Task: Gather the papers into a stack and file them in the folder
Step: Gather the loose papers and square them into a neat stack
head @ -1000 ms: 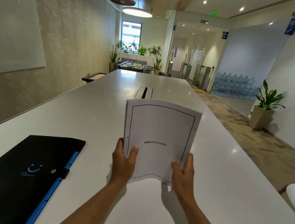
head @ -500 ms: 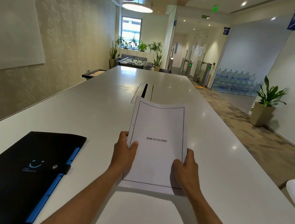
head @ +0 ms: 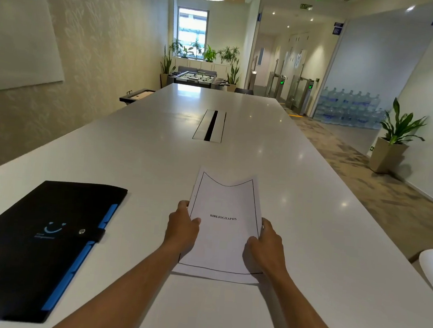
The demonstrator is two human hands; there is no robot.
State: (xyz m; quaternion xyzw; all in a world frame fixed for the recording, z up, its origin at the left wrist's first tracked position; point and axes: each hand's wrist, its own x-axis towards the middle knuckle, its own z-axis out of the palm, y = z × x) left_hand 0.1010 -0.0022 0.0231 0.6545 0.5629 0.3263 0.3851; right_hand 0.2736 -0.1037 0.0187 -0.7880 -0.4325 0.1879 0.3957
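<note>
holding the papers point(head: 224, 224) w/ both hands over the table point(head: 309, 224): left hand point(head: 182, 226) grips the left edge, thumb on top of the sheet; right hand point(head: 264, 242) grips the right edge, fingers curled round it. top sheet reads "bibliography", far end sags in the middle, near edge sits at or just above the tabletop, can't tell if touching. edges look roughly even, so gathering seems done or nearly; prob squaring the stack up.

folder point(head: 38, 242) lies flat on the table to the left, apart from the papers, black w/ blue tabs along its right side. its snap strap looks fastened, so it's closed.

left to do, as i judge it: free one hand, unsnap + open the folder, slide the stack in, close it. filing half not started yet.
</note>
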